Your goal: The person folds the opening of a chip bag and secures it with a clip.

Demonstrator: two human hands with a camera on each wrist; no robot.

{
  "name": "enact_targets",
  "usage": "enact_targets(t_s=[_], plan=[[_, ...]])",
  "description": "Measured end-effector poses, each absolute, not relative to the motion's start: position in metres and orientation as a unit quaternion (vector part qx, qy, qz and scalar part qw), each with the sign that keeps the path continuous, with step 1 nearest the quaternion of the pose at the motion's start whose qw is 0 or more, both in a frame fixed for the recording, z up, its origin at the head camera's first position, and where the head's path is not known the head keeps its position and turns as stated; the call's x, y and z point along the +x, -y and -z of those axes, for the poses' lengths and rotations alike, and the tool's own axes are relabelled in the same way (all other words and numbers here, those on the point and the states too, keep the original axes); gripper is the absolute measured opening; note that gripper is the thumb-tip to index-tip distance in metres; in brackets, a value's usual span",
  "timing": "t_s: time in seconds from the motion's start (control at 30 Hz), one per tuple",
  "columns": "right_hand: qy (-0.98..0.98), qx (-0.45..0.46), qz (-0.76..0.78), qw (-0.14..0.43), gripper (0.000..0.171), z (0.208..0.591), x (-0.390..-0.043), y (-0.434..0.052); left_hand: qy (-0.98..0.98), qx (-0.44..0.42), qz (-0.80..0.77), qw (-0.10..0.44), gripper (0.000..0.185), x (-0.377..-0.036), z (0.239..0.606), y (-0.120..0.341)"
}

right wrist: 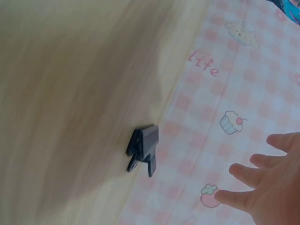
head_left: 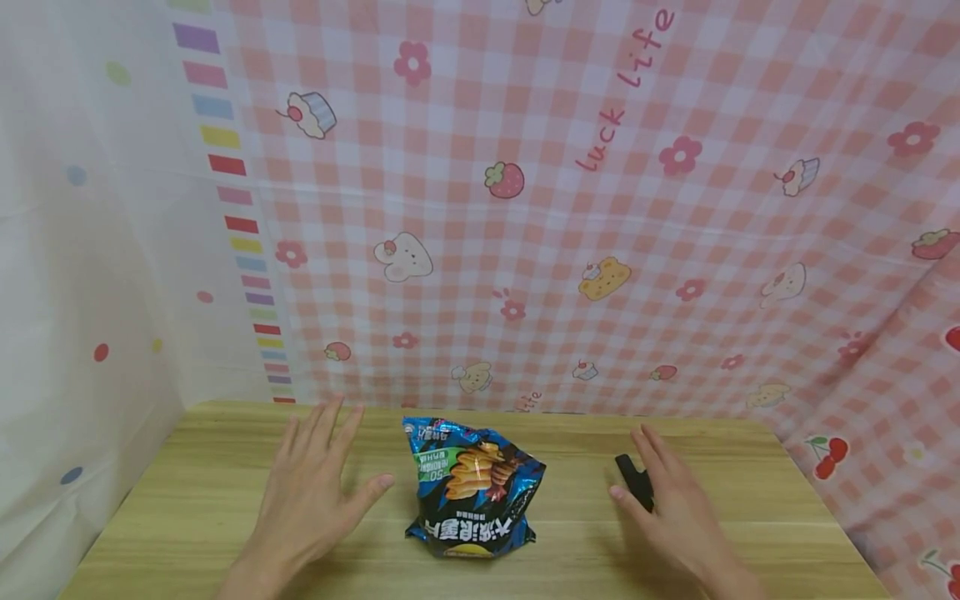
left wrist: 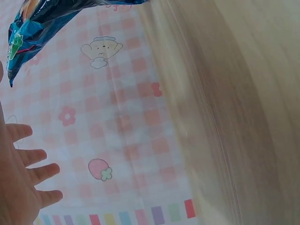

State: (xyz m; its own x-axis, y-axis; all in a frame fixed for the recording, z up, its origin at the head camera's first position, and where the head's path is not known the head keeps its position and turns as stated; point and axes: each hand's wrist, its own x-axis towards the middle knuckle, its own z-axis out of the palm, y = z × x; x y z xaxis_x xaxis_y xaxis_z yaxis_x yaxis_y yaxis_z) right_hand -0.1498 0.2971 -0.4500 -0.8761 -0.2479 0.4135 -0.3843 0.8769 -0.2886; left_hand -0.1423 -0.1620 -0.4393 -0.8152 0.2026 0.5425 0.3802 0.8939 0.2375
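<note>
The pink checked backdrop cloth (head_left: 600,208) says "luck life" in red, and the blue snack bag (head_left: 472,487) shows a "50".

2 bare hands, left grip (head_left: 315,487), right grip (head_left: 675,500), no sleeves, rings or gloves visible

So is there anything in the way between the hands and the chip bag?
No, nothing visible. The chip bag lies on the wooden table between both hands. Only bare table separates it from the left hand and the right hand. The small black clip lies right by the right hand's fingers, not across the gap.
</note>
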Motion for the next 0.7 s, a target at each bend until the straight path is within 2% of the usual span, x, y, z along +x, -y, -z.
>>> enact_targets(t_s=[0.2,0.7], plan=[[0.944,0.175,-0.193,0.201,0.077,0.451,-0.148,-0.289,0.932,-0.16,0.18,0.27,0.087,-0.143,0.438,0.16],[0.94,0.168,-0.228,0.188,0.075,0.452,-0.144,-0.265,0.914,-0.177,0.198,0.307,0.088,-0.148,0.437,0.149]])
